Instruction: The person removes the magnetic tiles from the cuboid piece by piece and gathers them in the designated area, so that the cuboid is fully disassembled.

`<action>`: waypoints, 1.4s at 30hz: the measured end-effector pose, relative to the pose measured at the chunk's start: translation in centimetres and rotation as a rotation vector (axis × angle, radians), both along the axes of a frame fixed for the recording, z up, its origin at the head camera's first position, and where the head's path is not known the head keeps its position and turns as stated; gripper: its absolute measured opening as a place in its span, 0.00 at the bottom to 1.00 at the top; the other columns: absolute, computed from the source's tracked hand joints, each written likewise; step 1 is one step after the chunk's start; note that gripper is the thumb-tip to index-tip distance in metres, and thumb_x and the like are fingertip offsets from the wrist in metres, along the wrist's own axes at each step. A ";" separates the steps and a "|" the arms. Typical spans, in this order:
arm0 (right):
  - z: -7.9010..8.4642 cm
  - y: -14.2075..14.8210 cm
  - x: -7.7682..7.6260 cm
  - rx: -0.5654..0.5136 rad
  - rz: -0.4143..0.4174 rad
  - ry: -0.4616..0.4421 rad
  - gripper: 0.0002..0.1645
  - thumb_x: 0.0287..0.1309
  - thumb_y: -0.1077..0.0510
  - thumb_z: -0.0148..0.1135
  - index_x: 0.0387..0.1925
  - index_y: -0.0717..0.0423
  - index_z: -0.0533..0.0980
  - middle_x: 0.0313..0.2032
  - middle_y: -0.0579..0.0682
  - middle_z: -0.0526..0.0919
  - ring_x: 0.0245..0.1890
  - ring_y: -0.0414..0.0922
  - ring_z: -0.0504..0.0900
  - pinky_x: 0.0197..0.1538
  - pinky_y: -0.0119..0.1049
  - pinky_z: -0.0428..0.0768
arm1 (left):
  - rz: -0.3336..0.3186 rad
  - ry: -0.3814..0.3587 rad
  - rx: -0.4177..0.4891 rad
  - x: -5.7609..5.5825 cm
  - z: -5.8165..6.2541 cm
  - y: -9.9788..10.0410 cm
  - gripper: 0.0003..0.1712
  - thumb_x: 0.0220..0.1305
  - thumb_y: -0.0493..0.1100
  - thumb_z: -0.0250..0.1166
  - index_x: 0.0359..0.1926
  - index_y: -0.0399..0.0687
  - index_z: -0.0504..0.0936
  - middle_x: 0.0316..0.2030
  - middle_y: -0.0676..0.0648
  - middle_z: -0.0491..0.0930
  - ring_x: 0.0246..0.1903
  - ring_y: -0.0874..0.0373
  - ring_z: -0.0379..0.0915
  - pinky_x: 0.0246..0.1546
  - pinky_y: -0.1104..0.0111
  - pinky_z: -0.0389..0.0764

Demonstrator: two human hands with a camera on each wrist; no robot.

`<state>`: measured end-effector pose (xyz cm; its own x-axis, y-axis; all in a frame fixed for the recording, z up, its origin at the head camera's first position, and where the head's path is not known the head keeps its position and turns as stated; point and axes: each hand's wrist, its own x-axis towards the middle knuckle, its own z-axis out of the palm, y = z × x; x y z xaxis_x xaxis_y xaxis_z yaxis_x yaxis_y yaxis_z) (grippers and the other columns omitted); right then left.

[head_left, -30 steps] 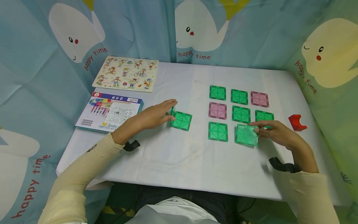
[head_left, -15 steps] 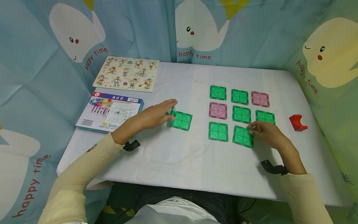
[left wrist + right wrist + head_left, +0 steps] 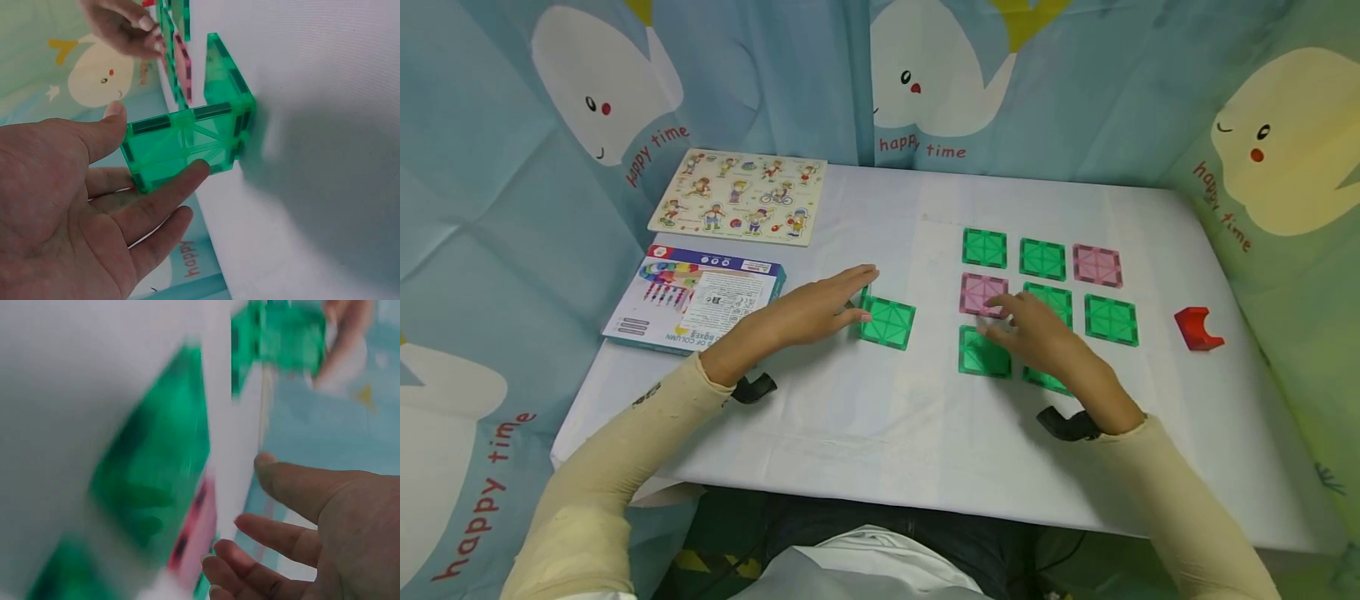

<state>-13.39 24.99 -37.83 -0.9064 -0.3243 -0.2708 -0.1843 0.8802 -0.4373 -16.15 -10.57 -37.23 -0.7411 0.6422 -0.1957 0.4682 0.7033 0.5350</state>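
Observation:
Beside the box, my left hand [image 3: 808, 312] holds a green magnetic tile [image 3: 181, 147] on edge between thumb and fingers. This upright tile meets one side of a flat green tile [image 3: 891, 323] at a corner. My right hand [image 3: 1041, 329] is over the tile grid with its fingers loosely bent and nothing between them. Its fingertips are nearest the pink tile [image 3: 976, 292] and the front-left green tile [image 3: 979, 357]. The hand partly hides the middle green tile [image 3: 1054, 297] and the front one [image 3: 1045, 381]. The right wrist view is blurred.
Further tiles lie flat in spaced rows, including a pink one [image 3: 1097, 265] and a green one [image 3: 1111, 320]. A red curved block [image 3: 1198, 328] lies at the right. A picture puzzle board [image 3: 741, 198] and a printed box [image 3: 696, 296] occupy the left side.
My right hand has set a green tile down at the grid's front, let go of it and moved left over the tiles. My left hand has stayed put.

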 end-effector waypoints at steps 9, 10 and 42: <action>-2.5 -8.6 -0.9 0.058 0.180 0.080 0.53 0.62 0.38 0.76 0.79 0.57 0.64 0.71 0.66 0.70 0.69 0.63 0.72 0.69 0.63 0.74 | -0.047 0.001 0.000 -0.1 0.0 -0.1 0.45 0.82 0.57 0.56 0.86 0.49 0.44 0.86 0.47 0.39 0.83 0.50 0.44 0.80 0.49 0.57; -2.7 -9.2 -1.0 0.063 0.190 0.084 0.54 0.62 0.38 0.76 0.79 0.57 0.64 0.72 0.65 0.69 0.71 0.63 0.71 0.70 0.64 0.73 | -0.053 0.001 0.000 -0.1 0.0 -0.1 0.46 0.82 0.57 0.57 0.86 0.49 0.44 0.86 0.47 0.39 0.83 0.50 0.44 0.80 0.49 0.58; -2.9 -10.3 -1.5 0.027 0.236 0.282 0.52 0.54 0.51 0.85 0.74 0.64 0.68 0.59 0.67 0.71 0.58 0.62 0.70 0.59 0.54 0.77 | -0.008 0.042 0.029 0.2 -0.7 -0.1 0.51 0.74 0.49 0.69 0.85 0.47 0.49 0.83 0.44 0.51 0.76 0.46 0.64 0.72 0.51 0.72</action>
<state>-14.86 14.74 -40.72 -0.8478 -0.5293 -0.0325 -0.4934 0.8098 -0.3175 -15.96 -10.67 -37.94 -0.7432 0.6529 -0.1462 0.4958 0.6841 0.5349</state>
